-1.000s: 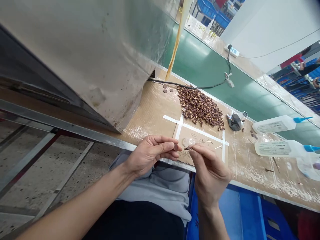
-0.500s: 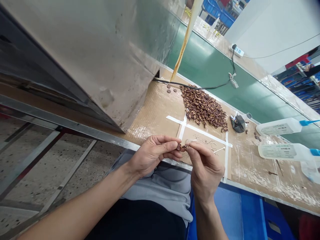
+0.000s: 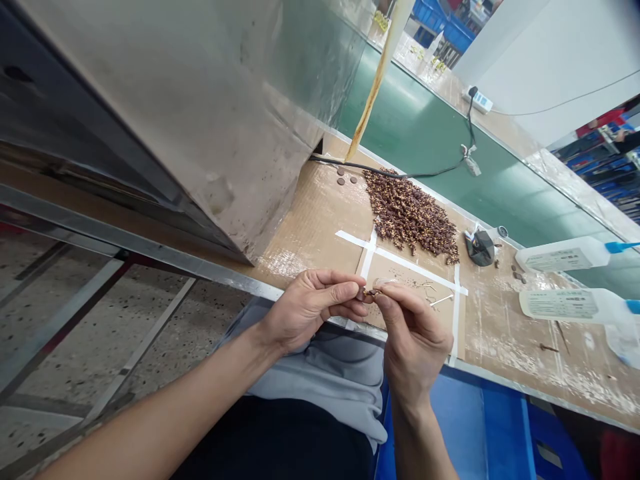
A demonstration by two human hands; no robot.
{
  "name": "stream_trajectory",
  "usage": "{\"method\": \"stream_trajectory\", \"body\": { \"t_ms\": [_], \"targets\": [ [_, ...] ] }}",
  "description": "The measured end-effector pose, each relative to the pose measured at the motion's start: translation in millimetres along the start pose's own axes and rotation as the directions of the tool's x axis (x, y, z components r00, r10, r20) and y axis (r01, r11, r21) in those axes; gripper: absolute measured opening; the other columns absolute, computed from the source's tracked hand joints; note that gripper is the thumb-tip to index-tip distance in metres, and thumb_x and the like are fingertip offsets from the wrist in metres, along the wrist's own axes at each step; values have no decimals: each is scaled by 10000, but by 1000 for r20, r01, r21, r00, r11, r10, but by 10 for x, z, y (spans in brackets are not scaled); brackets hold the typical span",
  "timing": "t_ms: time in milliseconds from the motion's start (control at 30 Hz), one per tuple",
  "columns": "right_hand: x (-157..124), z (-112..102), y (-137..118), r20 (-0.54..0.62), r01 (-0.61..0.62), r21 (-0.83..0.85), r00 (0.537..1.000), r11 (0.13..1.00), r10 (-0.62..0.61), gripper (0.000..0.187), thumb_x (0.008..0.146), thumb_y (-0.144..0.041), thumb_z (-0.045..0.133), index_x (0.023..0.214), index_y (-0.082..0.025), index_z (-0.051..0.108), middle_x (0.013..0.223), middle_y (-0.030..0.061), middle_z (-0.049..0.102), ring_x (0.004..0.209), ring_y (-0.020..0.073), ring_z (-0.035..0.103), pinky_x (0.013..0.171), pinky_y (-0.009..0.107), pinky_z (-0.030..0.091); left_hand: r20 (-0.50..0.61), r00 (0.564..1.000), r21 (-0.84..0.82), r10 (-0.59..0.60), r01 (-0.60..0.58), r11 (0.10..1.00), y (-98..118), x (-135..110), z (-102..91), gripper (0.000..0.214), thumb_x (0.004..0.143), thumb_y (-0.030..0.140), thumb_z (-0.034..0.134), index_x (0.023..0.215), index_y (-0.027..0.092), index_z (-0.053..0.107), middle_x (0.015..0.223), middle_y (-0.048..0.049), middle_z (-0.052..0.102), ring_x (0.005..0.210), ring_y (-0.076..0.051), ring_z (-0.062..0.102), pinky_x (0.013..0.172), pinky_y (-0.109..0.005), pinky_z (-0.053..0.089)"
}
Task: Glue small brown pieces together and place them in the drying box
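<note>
Between thumb and fingers, my left hand [image 3: 313, 303] pinches a small dark brown piece [image 3: 361, 293]. My right hand [image 3: 414, 337] closes its thumb and forefinger on a tiny dark piece with a gold-coloured bit [image 3: 372, 292], which meets the brown one. Both are too small to name. The hands are held over the bench's front edge, before a taped cardboard sheet [image 3: 395, 267]. Behind that sheet lies a large pile of small brown and gold parts [image 3: 413, 213]. A white-tipped stick [image 3: 442, 300] and thin bits lie on the sheet.
A big metal housing [image 3: 215, 120] rises at the left. Two clear bottles with blue caps [image 3: 557, 256] lie or stand at the right, near a black faceted holder [image 3: 481, 248]. A black cable [image 3: 420, 175] crosses behind the pile; a blue bin [image 3: 460, 413] sits below the edge.
The view has shifted slightly, so the bench and its contents appear a little further right. Both hands keep nearly the same pose, pinching the small pieces together.
</note>
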State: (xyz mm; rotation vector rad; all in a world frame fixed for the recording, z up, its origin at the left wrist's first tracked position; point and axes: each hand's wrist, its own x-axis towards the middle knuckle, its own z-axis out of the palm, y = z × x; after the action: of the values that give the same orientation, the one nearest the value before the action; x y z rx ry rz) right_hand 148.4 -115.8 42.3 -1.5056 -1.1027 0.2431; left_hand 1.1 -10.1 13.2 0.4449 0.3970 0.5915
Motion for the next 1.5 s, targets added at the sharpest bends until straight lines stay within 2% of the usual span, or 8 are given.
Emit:
{"method": "stream_trajectory", "body": {
  "t_ms": [300, 433, 833, 1000, 1100, 1233, 1367, 1500],
  "targets": [
    [-53, 83, 40, -73, 154, -89, 984, 984, -160, 175, 1054, -209, 920, 1187, -323, 920, 1169, 6, 905, 1103, 259, 875, 1007, 422, 717, -20, 1000, -21, -3, 3, 1000, -3, -2, 12, 305, 831, 347, 1112, 1028, 170, 962, 936, -92, 927, 762, -174, 879, 783, -246, 732],
    [-68, 103, 65, -83, 171, -80, 981, 982, -177, 223, 1053, -173, 913, 1210, -330, 918, 1159, -4, 907, 1085, 246, 877, 1002, 403, 715, -32, 999, -11, -13, 12, 1000, -6, 5, 10, 330, 829, 353, 1110, 1041, 152, 957, 930, -109, 924, 776, -189, 883, 795, -258, 729],
    [-18, 40, 70, -28, 273, -164, 959, 948, -281, 219, 1062, -151, 886, 1196, -322, 914, 1162, 19, 906, 1062, 277, 889, 976, 460, 751, -39, 999, 30, -22, 23, 999, 6, 10, 41, 337, 825, 369, 1110, 1018, 140, 955, 912, -92, 914, 772, -171, 870, 804, -248, 724],
    [-1, -2, 92, 31, 341, -211, 939, 916, -342, 332, 1061, -88, 851, 1261, -350, 895, 1178, 7, 904, 1045, 269, 889, 969, 463, 733, -63, 998, 53, -15, 19, 998, -15, 26, 61, 322, 830, 361, 1104, 981, 132, 937, 873, -101, 903, 764, -185, 867, 798, -260, 717],
    [-8, -18, 95, 27, 317, -185, 948, 930, -317, 357, 1063, -74, 848, 1281, -353, 894, 1179, 4, 901, 1062, 259, 878, 984, 447, 710, -69, 998, 84, -2, 7, 996, -27, 25, 82, 308, 855, 353, 1085, 989, 128, 924, 870, -111, 900, 780, -200, 873, 813, -278, 723],
    [-60, -52, 53, -12, 193, -132, 980, 972, -196, 262, 1070, -135, 871, 1235, -335, 909, 1166, 15, 898, 1088, 263, 863, 1001, 438, 692, -60, 998, 146, 10, -1, 989, -35, 12, 114, 335, 926, 387, 1030, 1130, 143, 923, 976, -112, 915, 822, -231, 896, 814, -306, 730],
    [-116, -271, 44, -105, 134, -167, 983, 977, -153, 193, 1069, -191, 888, 1204, -324, 921, 1138, 20, 901, 1062, 263, 866, 962, 419, 701, -60, 998, 213, 21, -8, 977, -28, 1, 133, 397, 966, 463, 992, 1190, 144, 916, 1100, -161, 927, 832, -252, 904, 779, -313, 741],
    [-114, -901, 275, -220, 82, -415, 957, 906, -187, 116, 1053, -267, 923, 1167, -289, 931, 1122, 39, 906, 1019, 280, 878, 935, 427, 708, -80, 996, 285, 24, 0, 959, 5, -3, 132, 420, 987, 498, 969, 1203, 142, 921, 1100, -185, 930, 814, -238, 898, 792, -288, 742]
  ]
}}
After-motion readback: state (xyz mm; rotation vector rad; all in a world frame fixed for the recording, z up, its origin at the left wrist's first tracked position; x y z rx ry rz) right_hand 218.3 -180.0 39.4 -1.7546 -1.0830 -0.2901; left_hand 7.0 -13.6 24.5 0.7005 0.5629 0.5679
